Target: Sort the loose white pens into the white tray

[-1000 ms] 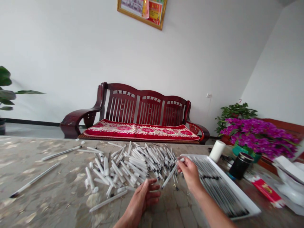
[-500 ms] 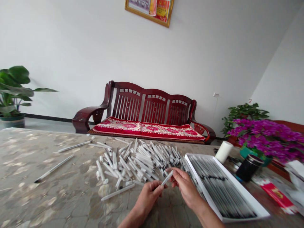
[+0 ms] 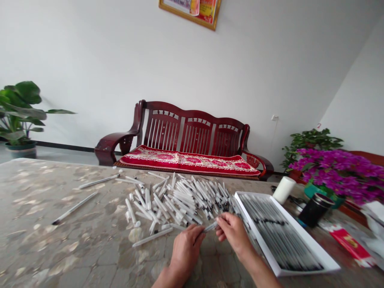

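Between my two hands, low over the table's front, is a slim translucent pen (image 3: 211,227) with a dark line inside. My left hand (image 3: 187,245) is closed round its left end, back of the hand toward me. The fingers of my right hand (image 3: 233,231) pinch its right end, hiding the tip. Just beyond lies a loose heap of white pen parts (image 3: 180,200), some with black ends. Right of my right hand is a white box (image 3: 260,245) holding rows of clear pens with black tips (image 3: 285,236).
Single pens (image 3: 75,208) lie on the patterned tablecloth (image 3: 99,256) at left. Behind the box stand a white cylinder (image 3: 283,190), a black cup (image 3: 316,210) and purple flowers (image 3: 339,170). A red packet (image 3: 349,242) lies at far right. A wooden bench (image 3: 180,132) is beyond the table.
My left hand has turned over, its back now facing up, and closed further round the pen. The pen lies flatter between both hands. The view has shifted slightly.
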A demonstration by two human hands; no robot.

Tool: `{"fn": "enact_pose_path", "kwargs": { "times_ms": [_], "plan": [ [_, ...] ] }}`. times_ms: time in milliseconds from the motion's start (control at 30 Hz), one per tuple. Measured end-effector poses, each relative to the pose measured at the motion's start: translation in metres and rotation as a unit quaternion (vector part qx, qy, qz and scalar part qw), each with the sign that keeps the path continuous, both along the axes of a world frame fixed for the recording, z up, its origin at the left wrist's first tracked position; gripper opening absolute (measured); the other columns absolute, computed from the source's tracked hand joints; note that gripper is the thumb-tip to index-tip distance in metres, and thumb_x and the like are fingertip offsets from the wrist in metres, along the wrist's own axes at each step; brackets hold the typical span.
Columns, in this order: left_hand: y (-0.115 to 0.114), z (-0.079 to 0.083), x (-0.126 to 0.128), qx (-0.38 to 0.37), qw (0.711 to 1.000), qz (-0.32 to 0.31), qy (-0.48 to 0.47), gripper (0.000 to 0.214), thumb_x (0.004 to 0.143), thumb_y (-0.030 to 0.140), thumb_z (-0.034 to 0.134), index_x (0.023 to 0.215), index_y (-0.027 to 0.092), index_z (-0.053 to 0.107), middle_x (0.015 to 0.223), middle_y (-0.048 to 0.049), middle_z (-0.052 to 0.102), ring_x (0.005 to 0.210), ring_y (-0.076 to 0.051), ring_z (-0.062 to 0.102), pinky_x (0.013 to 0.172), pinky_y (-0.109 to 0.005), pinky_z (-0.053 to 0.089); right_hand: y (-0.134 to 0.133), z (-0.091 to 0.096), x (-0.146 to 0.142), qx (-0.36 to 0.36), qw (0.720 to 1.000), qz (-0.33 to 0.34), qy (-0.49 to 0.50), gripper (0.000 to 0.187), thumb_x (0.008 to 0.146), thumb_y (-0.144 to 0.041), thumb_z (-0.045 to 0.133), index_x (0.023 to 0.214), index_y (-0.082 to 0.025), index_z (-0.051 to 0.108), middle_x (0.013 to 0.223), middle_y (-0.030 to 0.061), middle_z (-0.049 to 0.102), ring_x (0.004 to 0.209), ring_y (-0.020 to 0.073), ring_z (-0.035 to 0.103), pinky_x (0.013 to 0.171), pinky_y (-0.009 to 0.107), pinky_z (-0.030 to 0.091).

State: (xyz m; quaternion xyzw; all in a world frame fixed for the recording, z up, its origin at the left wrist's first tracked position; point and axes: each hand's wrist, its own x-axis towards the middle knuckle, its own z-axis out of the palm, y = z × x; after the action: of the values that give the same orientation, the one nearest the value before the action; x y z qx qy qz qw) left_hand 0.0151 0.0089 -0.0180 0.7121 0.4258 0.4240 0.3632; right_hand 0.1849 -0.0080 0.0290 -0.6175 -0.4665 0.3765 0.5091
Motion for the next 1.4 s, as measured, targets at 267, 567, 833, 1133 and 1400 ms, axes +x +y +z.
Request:
{"fn": "enact_pose_path", "kwargs": {
  "times_ms": [267,567,833,1133,1400],
  "plan": [
    [-0.001,0.0,0.0,0.028,0.998,0.05,-0.007,0.02,0.084,0.03,0.057,0.079,0.028,0.076,0.076,-0.0056,0.071,0.069,-0.02,0.064,0.065,-0.024,0.042,-0.008,0.003,-0.014,-0.013,0.981,-0.009,0.195,0.055,0.052,-0.06,0.086,0.073,-0.015,0.063,0.061,0.0016,0.067,0.052,0.0127,0.063,0.044,0.02,0.049],
    [0.002,-0.007,0.011,-0.08,0.979,0.001,-0.186,0.048,0.083,0.041,0.06,0.126,0.018,0.064,0.074,-0.0033,0.069,0.068,-0.02,0.06,0.068,-0.028,0.046,-0.014,-0.019,-0.024,-0.021,0.98,0.082,0.177,0.038,0.064,-0.049,0.083,0.09,-0.022,0.073,0.079,0.0019,0.071,0.065,0.0139,0.06,0.05,0.021,0.038],
    [0.001,-0.008,0.014,-0.124,0.964,-0.062,-0.228,0.071,0.08,0.051,0.063,0.14,0.016,0.049,0.066,0.0027,0.057,0.06,-0.015,0.052,0.059,-0.025,0.043,-0.009,-0.018,-0.027,0.033,0.994,0.05,0.096,0.018,0.068,-0.046,0.075,0.075,-0.029,0.074,0.072,-0.0009,0.069,0.066,0.018,0.058,0.056,0.026,0.04],
    [0.004,-0.017,0.022,-0.189,0.937,-0.088,-0.282,0.08,0.074,0.06,0.066,0.138,0.015,0.05,0.066,0.0015,0.061,0.057,-0.015,0.055,0.051,-0.025,0.043,-0.008,-0.013,-0.012,-0.009,0.993,0.068,0.096,0.014,0.07,-0.043,0.072,0.075,-0.029,0.073,0.072,-0.0004,0.07,0.064,0.0178,0.061,0.05,0.023,0.035],
    [0.008,-0.014,0.021,-0.236,0.92,-0.096,-0.298,0.085,0.07,0.063,0.069,0.14,0.018,0.048,0.064,0.0026,0.063,0.056,-0.017,0.06,0.052,-0.027,0.047,-0.015,-0.027,-0.029,0.003,0.982,0.093,0.162,0.027,0.067,-0.048,0.077,0.082,-0.026,0.07,0.07,-0.002,0.066,0.061,0.0165,0.058,0.056,0.026,0.043]
  ]
}}
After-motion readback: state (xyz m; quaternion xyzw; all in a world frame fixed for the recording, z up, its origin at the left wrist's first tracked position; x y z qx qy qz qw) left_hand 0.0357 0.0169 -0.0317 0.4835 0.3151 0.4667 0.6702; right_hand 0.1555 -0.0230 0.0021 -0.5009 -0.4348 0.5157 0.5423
